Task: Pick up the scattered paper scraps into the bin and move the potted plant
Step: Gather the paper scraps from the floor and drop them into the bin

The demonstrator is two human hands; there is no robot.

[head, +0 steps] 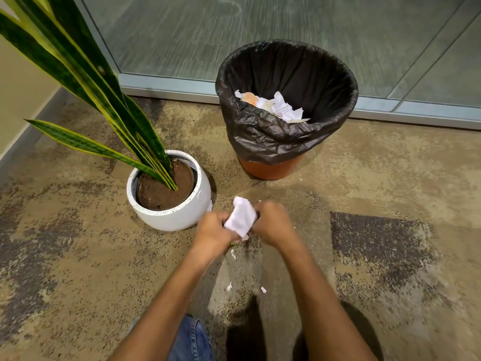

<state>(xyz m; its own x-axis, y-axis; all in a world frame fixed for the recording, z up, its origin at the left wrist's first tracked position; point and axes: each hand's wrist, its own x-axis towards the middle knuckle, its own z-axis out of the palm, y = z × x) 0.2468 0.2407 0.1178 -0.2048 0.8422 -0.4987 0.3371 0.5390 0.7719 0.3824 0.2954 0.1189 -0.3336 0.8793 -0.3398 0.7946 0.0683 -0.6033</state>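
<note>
White crumpled paper wad (pixel 240 217) was gripped between both hands low over the carpet (pixel 364 183); left hand (pixel 213 231) and right hand (pixel 273 225) each had fingers curled round it, just beside the white pot (pixel 182 214) of the potted plant (pixel 109 118). Small paper scraps (pixel 263 289) lay on the carpet between the forearms; one more scrap (pixel 209 205) touched the pot's side. The bin (pixel 270 170), orange with a black liner (pixel 273 136), stood beyond the hands against the glass partition (pixel 260 29); crumpled paper (pixel 283 108) already lay inside it.
</note>
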